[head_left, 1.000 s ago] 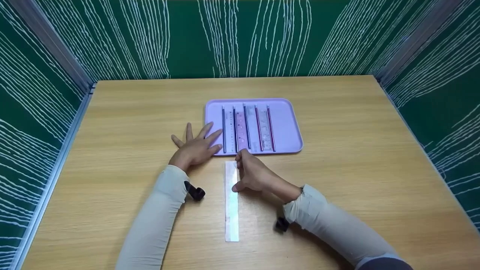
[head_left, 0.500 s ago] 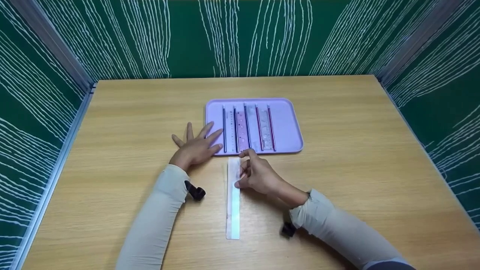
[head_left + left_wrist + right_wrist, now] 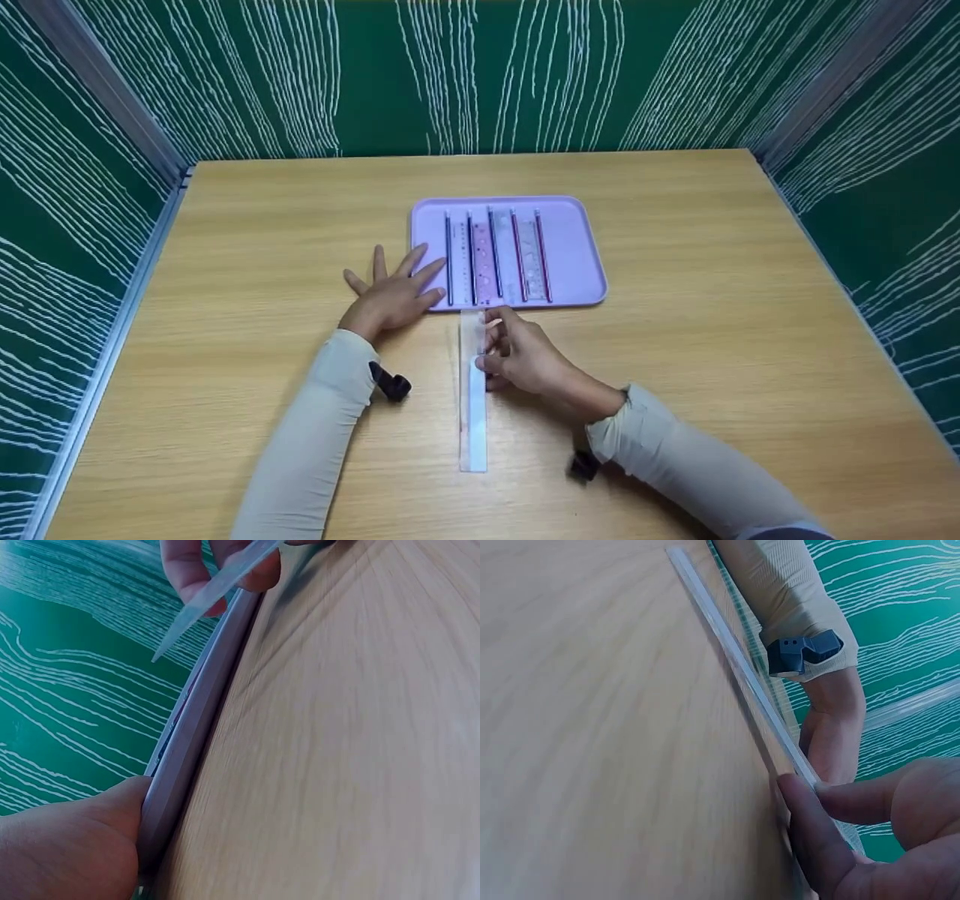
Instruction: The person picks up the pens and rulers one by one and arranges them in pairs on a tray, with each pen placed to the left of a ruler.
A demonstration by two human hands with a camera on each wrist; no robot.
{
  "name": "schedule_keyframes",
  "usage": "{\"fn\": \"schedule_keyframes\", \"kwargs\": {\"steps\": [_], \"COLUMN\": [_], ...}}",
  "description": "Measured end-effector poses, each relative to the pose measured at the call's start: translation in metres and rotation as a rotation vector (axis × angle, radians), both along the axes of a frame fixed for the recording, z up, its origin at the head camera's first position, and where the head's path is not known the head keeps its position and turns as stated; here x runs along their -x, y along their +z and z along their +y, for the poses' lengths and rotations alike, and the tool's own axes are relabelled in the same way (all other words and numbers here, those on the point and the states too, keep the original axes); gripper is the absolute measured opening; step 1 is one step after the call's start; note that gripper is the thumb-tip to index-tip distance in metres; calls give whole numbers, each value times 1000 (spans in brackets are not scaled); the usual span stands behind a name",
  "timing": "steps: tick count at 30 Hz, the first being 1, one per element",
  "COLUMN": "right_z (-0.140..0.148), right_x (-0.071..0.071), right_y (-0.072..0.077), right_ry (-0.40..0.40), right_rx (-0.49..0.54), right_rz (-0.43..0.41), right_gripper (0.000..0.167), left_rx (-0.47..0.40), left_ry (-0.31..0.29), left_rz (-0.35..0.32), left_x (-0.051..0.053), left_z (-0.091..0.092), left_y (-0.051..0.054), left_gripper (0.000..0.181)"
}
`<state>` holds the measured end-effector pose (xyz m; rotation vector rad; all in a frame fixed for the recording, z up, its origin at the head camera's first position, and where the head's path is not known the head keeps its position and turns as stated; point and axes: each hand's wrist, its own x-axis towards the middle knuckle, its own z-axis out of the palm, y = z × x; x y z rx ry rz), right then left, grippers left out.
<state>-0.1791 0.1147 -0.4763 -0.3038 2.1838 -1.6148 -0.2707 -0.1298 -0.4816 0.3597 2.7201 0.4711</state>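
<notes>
My right hand (image 3: 525,358) pinches a clear ruler (image 3: 473,427) by its right edge, thumb on top. In the right wrist view the ruler (image 3: 739,664) is raised off the table, with a shadow beneath. Its far end is at the front rim of a purple tray (image 3: 574,255); in the left wrist view that end (image 3: 191,615) hangs above the tray edge. My left hand (image 3: 391,301) lies with fingers spread over the tray's left front corner. On the tray lie several pencils (image 3: 541,259) side by side, with a pink ruler (image 3: 484,259) and clear rulers (image 3: 532,262) between them.
The wooden table (image 3: 712,337) extends around the tray on all sides. Green walls (image 3: 375,82) with white lines enclose it at the back and sides. A small black camera (image 3: 391,382) sits on the left wrist, another (image 3: 583,466) on the right.
The right hand has lifted the clear ruler and shifted it slightly to the right and toward the tray. The left hand and the tray have stayed in place.
</notes>
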Motion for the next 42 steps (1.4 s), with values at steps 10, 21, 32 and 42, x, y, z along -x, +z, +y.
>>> {"fn": "schedule_keyframes", "kwargs": {"steps": [10,21,32,42], "right_z": [8,21,37,46], "right_x": [-1,1,2,4], "right_y": [0,-4,0,-3], "right_ry": [63,38,59,43], "right_rx": [89,127,205,238], "right_rz": [-99,-200,-282,-294], "right_gripper": [52,53,86,52], "left_rx": [6,4,2,4], "left_ry": [7,0,-14,-15], "left_rz": [-6,0,5,4], "left_x": [0,1,1,0], "left_z": [0,-1,-1,0], "left_y": [-1,-2,0,1], "left_gripper": [60,60,60,60]}}
